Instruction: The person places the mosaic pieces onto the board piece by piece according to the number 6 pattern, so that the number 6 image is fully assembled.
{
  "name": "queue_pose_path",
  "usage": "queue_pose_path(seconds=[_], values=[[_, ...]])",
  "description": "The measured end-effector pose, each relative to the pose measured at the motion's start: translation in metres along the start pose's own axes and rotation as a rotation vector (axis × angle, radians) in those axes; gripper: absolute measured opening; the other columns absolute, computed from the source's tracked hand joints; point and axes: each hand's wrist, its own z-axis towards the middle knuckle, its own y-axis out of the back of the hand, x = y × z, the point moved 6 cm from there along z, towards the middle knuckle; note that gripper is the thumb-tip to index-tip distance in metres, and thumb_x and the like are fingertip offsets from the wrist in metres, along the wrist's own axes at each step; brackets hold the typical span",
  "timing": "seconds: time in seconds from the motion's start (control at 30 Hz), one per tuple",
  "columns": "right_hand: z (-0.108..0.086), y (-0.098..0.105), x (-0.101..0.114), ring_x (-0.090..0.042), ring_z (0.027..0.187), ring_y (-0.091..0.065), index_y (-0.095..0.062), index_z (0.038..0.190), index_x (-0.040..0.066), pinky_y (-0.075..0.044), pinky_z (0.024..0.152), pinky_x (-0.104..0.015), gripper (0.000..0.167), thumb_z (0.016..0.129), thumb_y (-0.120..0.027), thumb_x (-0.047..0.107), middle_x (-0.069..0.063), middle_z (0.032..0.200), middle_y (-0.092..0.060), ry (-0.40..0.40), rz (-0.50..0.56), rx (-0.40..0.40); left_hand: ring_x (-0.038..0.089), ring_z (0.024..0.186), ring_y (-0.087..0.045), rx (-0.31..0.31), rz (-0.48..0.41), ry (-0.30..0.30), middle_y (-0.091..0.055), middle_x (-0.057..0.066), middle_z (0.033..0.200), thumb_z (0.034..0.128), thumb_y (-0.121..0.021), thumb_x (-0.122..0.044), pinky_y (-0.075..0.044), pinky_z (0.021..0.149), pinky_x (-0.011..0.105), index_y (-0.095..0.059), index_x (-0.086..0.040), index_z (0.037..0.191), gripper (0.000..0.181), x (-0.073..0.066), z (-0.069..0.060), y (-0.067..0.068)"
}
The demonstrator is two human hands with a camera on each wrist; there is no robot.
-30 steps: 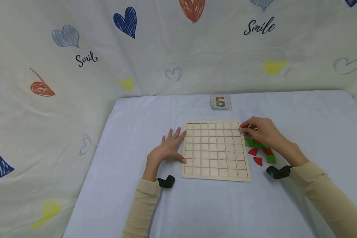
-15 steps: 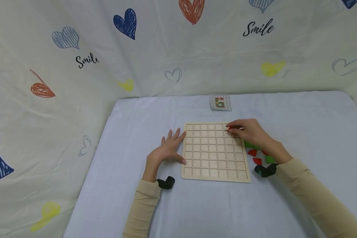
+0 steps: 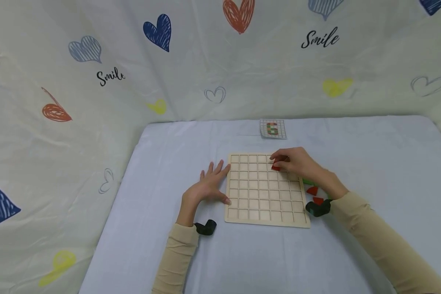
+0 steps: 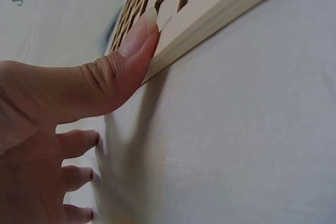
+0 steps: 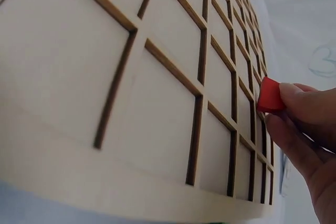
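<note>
A pale wooden grid board [image 3: 259,190] with rows of square cells lies flat on the white-covered table. My left hand [image 3: 206,188] rests at its left edge, fingers spread and straight; in the left wrist view the thumb [image 4: 139,38] touches the rim. Between thumb and fingertips, my right hand [image 3: 294,161] pinches a small red piece [image 5: 270,95] over the board's upper right part. Whether that piece touches a cell cannot be told. Beside the board's right edge lie red quarter-circle pieces [image 3: 312,190] and green pieces [image 3: 308,181], partly hidden by the right wrist.
Behind the board lies a small card [image 3: 273,129] printed with a grid and a coloured figure. A white cloth [image 3: 191,94] with hearts and "Smile" lettering hangs at the back and left. Black wrist cameras [image 3: 206,227] sit on both wrists.
The right hand has moved left from beside the board's right edge to over its upper cells, carrying the red piece. The left hand stays at the left edge.
</note>
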Motion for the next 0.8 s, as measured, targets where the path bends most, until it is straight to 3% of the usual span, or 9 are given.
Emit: queue_pose_path(seconds=[0.3, 0.53, 0.8], values=[[0.007, -0.009, 0.003, -0.031, 0.097, -0.073, -0.08, 0.101, 0.004, -0.058, 0.087, -0.047, 0.011, 0.093, -0.073, 0.003, -0.012, 0.103, -0.079, 0.054, -0.034, -0.018, 0.034, 0.159, 0.015, 0.007, -0.003, -0.011, 0.004, 0.006, 0.174, 0.0747, -0.093, -0.03, 0.007, 0.126, 0.06, -0.014, -0.02, 0.167, 0.122, -0.003, 0.0, -0.001], [0.009, -0.011, 0.008, -0.028, 0.088, -0.07, -0.081, 0.099, 0.002, -0.057, 0.079, -0.044, 0.011, 0.09, -0.075, 0.0, -0.009, 0.094, -0.075, 0.103, -0.108, -0.054, 0.035, 0.159, 0.014, 0.007, -0.003, -0.014, 0.003, 0.007, 0.174, 0.0747, -0.093, -0.03, 0.006, 0.126, 0.061, -0.015, -0.019, 0.167, 0.121, -0.006, -0.002, 0.001], [0.007, -0.013, 0.008, -0.028, 0.085, -0.072, -0.08, 0.098, 0.001, -0.061, 0.077, -0.044, 0.011, 0.089, -0.076, -0.002, -0.01, 0.094, -0.075, 0.089, -0.086, -0.042, 0.035, 0.159, 0.014, 0.003, -0.005, -0.004, 0.003, 0.007, 0.174, 0.0742, -0.094, -0.031, 0.006, 0.126, 0.06, -0.015, -0.02, 0.167, 0.122, -0.002, -0.002, 0.002]])
